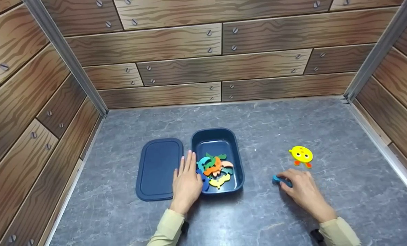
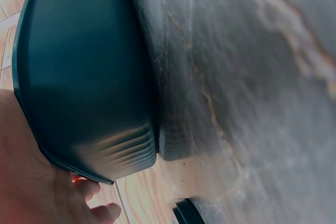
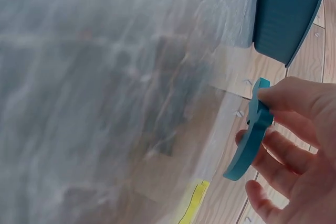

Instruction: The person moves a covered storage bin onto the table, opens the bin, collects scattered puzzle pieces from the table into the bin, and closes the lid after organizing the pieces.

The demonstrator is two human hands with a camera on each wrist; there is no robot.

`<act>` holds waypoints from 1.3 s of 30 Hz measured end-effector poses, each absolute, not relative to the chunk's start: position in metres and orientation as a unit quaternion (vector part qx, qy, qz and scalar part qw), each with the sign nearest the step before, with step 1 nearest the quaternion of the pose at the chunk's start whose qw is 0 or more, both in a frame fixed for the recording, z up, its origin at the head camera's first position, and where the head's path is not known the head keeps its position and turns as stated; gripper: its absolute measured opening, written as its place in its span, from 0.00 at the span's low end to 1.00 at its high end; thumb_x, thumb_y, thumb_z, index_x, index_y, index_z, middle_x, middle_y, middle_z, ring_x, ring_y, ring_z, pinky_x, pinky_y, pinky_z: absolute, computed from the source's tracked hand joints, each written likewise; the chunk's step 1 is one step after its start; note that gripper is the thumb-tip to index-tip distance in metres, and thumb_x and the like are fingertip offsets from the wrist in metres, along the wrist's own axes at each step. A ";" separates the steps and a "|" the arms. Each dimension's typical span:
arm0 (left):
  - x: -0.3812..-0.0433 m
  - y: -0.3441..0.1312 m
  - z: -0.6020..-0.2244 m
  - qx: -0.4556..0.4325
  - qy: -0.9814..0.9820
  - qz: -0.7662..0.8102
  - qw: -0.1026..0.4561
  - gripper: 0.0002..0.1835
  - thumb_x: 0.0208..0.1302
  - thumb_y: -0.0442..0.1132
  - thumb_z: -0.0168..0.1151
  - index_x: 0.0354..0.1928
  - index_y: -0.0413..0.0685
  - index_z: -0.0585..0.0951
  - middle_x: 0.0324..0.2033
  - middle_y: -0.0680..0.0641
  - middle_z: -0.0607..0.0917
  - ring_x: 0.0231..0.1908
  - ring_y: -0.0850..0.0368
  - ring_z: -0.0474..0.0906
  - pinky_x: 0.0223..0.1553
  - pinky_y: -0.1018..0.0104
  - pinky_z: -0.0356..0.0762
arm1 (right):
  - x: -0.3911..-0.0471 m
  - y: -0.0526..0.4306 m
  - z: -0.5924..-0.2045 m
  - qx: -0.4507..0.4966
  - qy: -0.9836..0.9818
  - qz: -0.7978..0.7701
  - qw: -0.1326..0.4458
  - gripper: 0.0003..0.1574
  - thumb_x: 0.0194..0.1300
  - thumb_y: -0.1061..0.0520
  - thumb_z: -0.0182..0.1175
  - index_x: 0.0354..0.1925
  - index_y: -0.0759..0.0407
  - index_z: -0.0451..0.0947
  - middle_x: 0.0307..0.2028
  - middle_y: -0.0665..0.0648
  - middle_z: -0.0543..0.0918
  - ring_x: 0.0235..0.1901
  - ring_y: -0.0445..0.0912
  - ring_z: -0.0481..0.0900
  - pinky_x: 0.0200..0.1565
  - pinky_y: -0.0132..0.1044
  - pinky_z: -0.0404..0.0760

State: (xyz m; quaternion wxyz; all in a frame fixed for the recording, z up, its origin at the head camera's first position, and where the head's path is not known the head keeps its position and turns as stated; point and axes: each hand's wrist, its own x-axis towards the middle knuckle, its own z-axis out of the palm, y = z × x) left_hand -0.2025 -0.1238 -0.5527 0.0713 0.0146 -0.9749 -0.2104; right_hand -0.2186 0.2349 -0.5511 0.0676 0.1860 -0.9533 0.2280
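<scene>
My left hand (image 1: 187, 182) rests along the left side of a dark blue plastic box (image 1: 240, 164), its fingers straight and pointing away from me. In the left wrist view the hand lies against the rim of the box. Inside the box is a pile of colourful flat shaped pieces, among them an orange piece (image 1: 217, 164) and a yellow curved piece (image 1: 220, 181). To the right of the box, my right hand (image 1: 304, 189) pinches a blue curved piece (image 3: 251, 135) between thumb and fingers, held above the tabletop in the right wrist view.
The box's dark blue lid (image 1: 159, 169) lies flat to its left. A yellow round animal face with orange feet (image 1: 302, 154) lies beyond my right hand. Wood-patterned walls (image 1: 220, 61) enclose the grey marbled tabletop (image 1: 258, 218) at the back and sides.
</scene>
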 end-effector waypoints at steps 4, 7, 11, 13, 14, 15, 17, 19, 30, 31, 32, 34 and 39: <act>-0.202 -0.124 -0.553 0.016 -0.974 -0.213 0.072 0.36 0.71 0.40 0.51 0.78 0.52 0.53 0.77 0.54 0.49 0.75 0.49 0.46 0.67 0.37 0.52 | -0.219 0.231 -0.550 0.194 -0.951 0.224 0.085 0.13 0.57 0.61 0.71 0.43 0.53 0.86 0.37 0.48 0.84 0.37 0.46 0.80 0.41 0.45 0.66; -0.202 -0.123 -0.553 0.017 -0.974 -0.214 0.074 0.36 0.71 0.39 0.50 0.78 0.52 0.53 0.77 0.54 0.49 0.75 0.48 0.46 0.67 0.37 0.53 | -0.220 0.227 -0.550 0.201 -0.948 0.225 0.101 0.14 0.56 0.61 0.72 0.42 0.51 0.86 0.36 0.47 0.83 0.36 0.45 0.79 0.40 0.44 0.64; -0.202 -0.124 -0.552 0.015 -0.974 -0.212 0.076 0.36 0.71 0.39 0.50 0.78 0.52 0.53 0.77 0.54 0.50 0.75 0.48 0.47 0.67 0.37 0.53 | -0.222 0.222 -0.548 0.211 -0.941 0.233 0.123 0.14 0.54 0.62 0.73 0.41 0.51 0.86 0.35 0.47 0.83 0.35 0.46 0.78 0.40 0.44 0.64; -0.202 -0.124 -0.552 0.014 -0.974 -0.211 0.076 0.35 0.71 0.39 0.50 0.78 0.52 0.54 0.77 0.53 0.50 0.75 0.48 0.47 0.67 0.38 0.53 | -0.223 0.220 -0.547 0.218 -0.937 0.237 0.134 0.15 0.53 0.63 0.73 0.40 0.52 0.87 0.36 0.47 0.83 0.36 0.47 0.78 0.40 0.45 0.64; -0.203 -0.124 -0.552 0.014 -0.974 -0.212 0.077 0.35 0.71 0.39 0.50 0.78 0.52 0.54 0.77 0.53 0.50 0.74 0.48 0.47 0.67 0.38 0.53 | -0.223 0.218 -0.546 0.220 -0.936 0.239 0.139 0.15 0.53 0.63 0.73 0.40 0.52 0.86 0.36 0.47 0.83 0.36 0.48 0.78 0.40 0.45 0.64; -0.203 -0.124 -0.552 0.015 -0.974 -0.212 0.078 0.35 0.71 0.39 0.50 0.78 0.51 0.54 0.77 0.53 0.50 0.74 0.47 0.47 0.67 0.38 0.53 | -0.224 0.217 -0.546 0.222 -0.934 0.240 0.144 0.15 0.52 0.64 0.73 0.40 0.52 0.86 0.36 0.47 0.84 0.37 0.48 0.78 0.41 0.45 0.64; -0.203 -0.124 -0.552 0.015 -0.974 -0.212 0.078 0.35 0.70 0.39 0.50 0.78 0.51 0.54 0.77 0.53 0.51 0.74 0.48 0.47 0.67 0.38 0.53 | -0.224 0.214 -0.544 0.225 -0.932 0.242 0.150 0.15 0.52 0.64 0.73 0.40 0.52 0.87 0.37 0.47 0.84 0.38 0.49 0.78 0.42 0.46 0.64; -0.203 -0.124 -0.552 0.015 -0.974 -0.212 0.079 0.35 0.70 0.39 0.50 0.78 0.51 0.55 0.77 0.53 0.51 0.74 0.48 0.47 0.67 0.38 0.53 | -0.225 0.211 -0.542 0.225 -0.931 0.245 0.151 0.14 0.53 0.64 0.73 0.40 0.52 0.87 0.37 0.47 0.84 0.38 0.49 0.78 0.43 0.47 0.64; -0.203 -0.124 -0.552 0.016 -0.975 -0.210 0.075 0.36 0.70 0.39 0.51 0.78 0.52 0.54 0.77 0.53 0.51 0.75 0.48 0.47 0.68 0.38 0.51 | -0.228 0.201 -0.534 0.233 -0.927 0.256 0.144 0.13 0.55 0.63 0.71 0.40 0.50 0.86 0.36 0.46 0.83 0.37 0.48 0.77 0.42 0.45 0.65; -0.203 -0.124 -0.552 0.015 -0.975 -0.209 0.076 0.35 0.70 0.39 0.51 0.78 0.52 0.54 0.77 0.53 0.51 0.74 0.48 0.47 0.68 0.38 0.51 | -0.228 0.200 -0.533 0.235 -0.927 0.254 0.146 0.13 0.55 0.63 0.71 0.40 0.51 0.86 0.36 0.46 0.83 0.37 0.48 0.77 0.42 0.45 0.65; -0.203 -0.124 -0.552 0.014 -0.975 -0.207 0.076 0.35 0.70 0.39 0.51 0.78 0.52 0.54 0.77 0.53 0.51 0.74 0.48 0.47 0.68 0.38 0.51 | -0.229 0.199 -0.532 0.237 -0.926 0.254 0.149 0.13 0.55 0.63 0.71 0.40 0.51 0.86 0.36 0.46 0.83 0.37 0.48 0.77 0.42 0.45 0.65; -0.203 -0.124 -0.552 0.013 -0.976 -0.204 0.076 0.36 0.70 0.40 0.51 0.78 0.51 0.54 0.77 0.53 0.50 0.75 0.48 0.47 0.69 0.39 0.50 | -0.230 0.198 -0.531 0.242 -0.924 0.251 0.156 0.14 0.55 0.64 0.71 0.40 0.51 0.86 0.36 0.47 0.83 0.37 0.49 0.78 0.43 0.45 0.66; -0.203 -0.124 -0.552 0.010 -0.977 -0.200 0.075 0.35 0.70 0.39 0.51 0.78 0.51 0.54 0.77 0.53 0.50 0.75 0.49 0.45 0.69 0.39 0.48 | -0.233 0.195 -0.528 0.257 -0.918 0.244 0.179 0.14 0.53 0.64 0.72 0.40 0.52 0.86 0.36 0.48 0.84 0.37 0.49 0.77 0.43 0.46 0.67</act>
